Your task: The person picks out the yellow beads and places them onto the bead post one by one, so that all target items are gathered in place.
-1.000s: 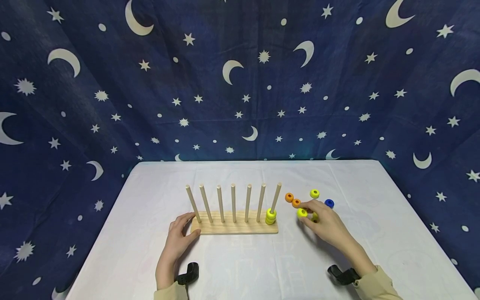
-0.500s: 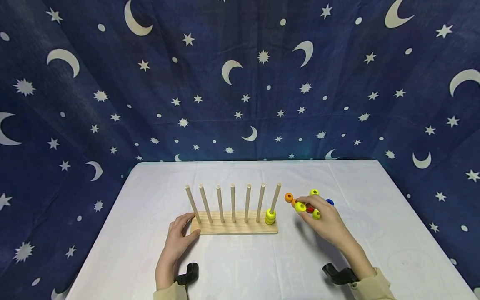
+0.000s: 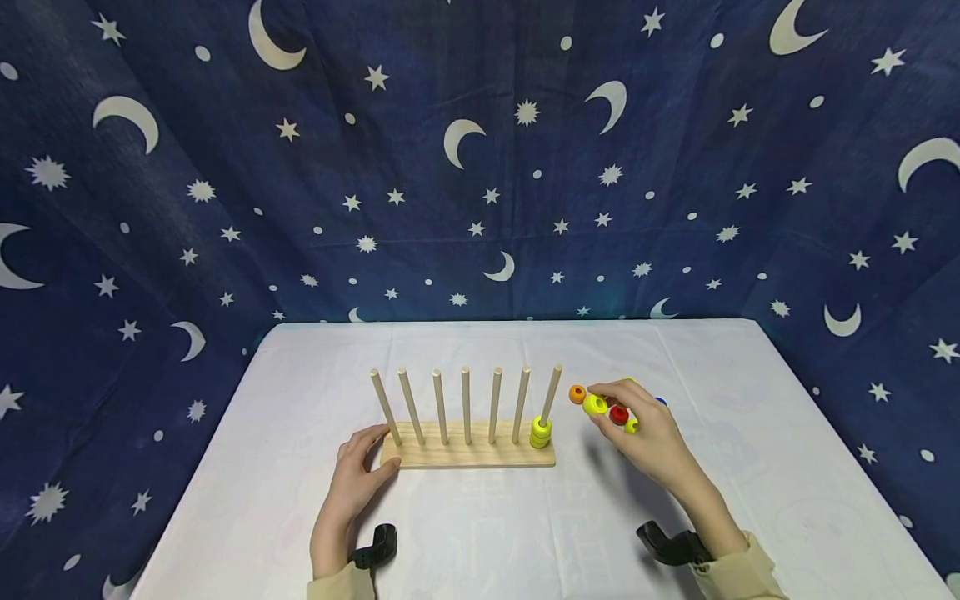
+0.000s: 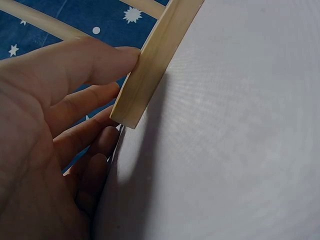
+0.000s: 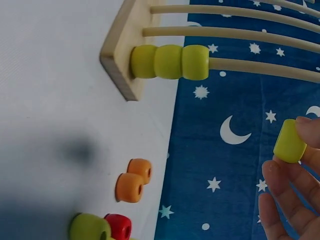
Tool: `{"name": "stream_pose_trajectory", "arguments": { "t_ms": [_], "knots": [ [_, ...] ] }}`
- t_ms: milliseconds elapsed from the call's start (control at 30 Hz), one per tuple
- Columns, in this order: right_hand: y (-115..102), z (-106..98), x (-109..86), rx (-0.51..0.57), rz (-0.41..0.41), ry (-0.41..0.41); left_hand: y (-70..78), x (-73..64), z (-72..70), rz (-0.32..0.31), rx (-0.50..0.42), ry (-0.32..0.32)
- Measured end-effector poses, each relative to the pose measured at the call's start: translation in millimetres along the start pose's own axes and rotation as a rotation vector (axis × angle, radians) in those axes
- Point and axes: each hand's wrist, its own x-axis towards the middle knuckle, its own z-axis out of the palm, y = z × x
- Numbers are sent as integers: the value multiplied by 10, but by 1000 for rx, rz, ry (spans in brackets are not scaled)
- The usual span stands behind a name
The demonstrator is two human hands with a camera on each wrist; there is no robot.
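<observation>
A wooden peg rack with several upright pegs stands on the white table. My left hand holds its left end, thumb on the front edge and fingers behind. Three yellow beads are stacked on the rightmost peg. Right of the rack, my right hand pinches another yellow bead between thumb and fingers, raised above the table. Below and around that hand lie orange beads, a red bead and a yellow bead. The hand partly hides a blue bead.
White cloth covers the table. Behind it hangs a dark blue curtain with moons and stars. The other pegs of the rack stick up bare, left of the stacked beads.
My right hand has lifted the yellow bead from the table and moved it slightly left and up, uncovering the red bead. The left hand and the rack have stayed in place.
</observation>
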Motion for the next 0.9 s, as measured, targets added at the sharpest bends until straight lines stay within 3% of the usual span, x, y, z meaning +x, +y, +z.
{"name": "stream_pose_trajectory", "arguments": {
  "t_ms": [200, 567, 900],
  "knots": [
    [-72, -30, 41, 1, 20, 10, 7, -3, -5, 7, 1, 3],
    [-160, -68, 132, 101, -19, 69, 19, 6, -6, 3, 5, -10],
    [-280, -102, 208, 110, -28, 110, 16, -5, -10, 3, 14, -9]
  ]
}}
